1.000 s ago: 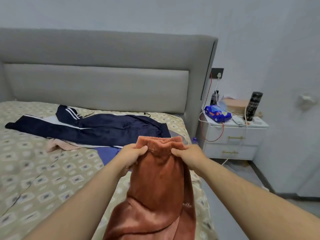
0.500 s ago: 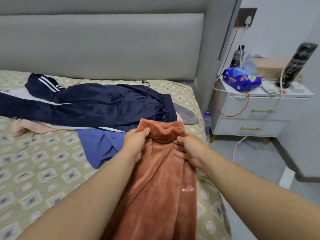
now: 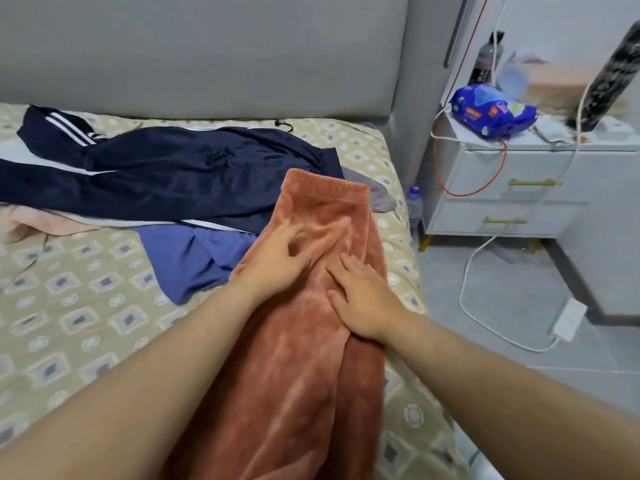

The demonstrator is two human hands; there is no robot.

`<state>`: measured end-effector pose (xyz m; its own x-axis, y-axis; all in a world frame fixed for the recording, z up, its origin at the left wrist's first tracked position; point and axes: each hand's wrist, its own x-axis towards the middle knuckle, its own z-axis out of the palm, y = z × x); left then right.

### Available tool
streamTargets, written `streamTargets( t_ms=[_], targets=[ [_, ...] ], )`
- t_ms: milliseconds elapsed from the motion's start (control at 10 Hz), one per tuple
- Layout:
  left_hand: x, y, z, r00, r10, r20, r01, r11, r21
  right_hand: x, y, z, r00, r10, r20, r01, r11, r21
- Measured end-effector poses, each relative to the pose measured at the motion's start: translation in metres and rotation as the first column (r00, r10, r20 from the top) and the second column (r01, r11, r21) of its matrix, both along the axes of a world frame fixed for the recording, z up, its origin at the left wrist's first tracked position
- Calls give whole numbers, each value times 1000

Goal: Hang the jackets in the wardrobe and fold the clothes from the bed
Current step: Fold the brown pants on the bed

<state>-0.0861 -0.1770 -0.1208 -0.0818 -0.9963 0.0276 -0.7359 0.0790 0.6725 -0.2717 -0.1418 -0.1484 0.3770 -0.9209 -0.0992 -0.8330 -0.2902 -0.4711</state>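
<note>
Across the lower middle of the frame, rust-orange fleece trousers lie lengthwise on the bed. Their waistband points toward the grey headboard at the top, and their legs run down to the bottom edge. I judge this to be the folding step: the trousers are laid out and being smoothed, but not yet folded. The next move calls for setting one leg squarely on the other, then gripping one end and bringing it over to meet the other. Both hands press on the fleece just below the waistband, and neither grasps anything. My left hand is palm down, fingers spread and slightly bent, with the tips dented into the pile. My right hand, just beside it and lower, lies flat with straight fingers. Both forearms reach in from the bottom corners. Left of the trousers a blue garment touches their edge, and a navy garment with white stripes spreads above it. A white nightstand stands at the right.
</note>
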Motion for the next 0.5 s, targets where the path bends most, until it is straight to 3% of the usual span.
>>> streamTargets(
  t_ms=[100,200,300,400,500],
  targets=[
    [21,54,4,997,-50,52,45,994,100,0,35,-7,998,-42,-42,43,999,20],
    [51,123,13,998,-56,-13,57,984,169,5,70,2,997,-69,-45,72,994,79],
    [91,191,19,957,175,-230,-103,951,293,10,103,12,991,-133,17,128,973,190],
    [123,259,6,849,384,-363,-221,882,416,15,141,27,980,-177,92,145,948,284],
    [131,321,0,768,500,-400,-201,781,591,27,180,39,966,-197,169,139,942,305]
  ],
)
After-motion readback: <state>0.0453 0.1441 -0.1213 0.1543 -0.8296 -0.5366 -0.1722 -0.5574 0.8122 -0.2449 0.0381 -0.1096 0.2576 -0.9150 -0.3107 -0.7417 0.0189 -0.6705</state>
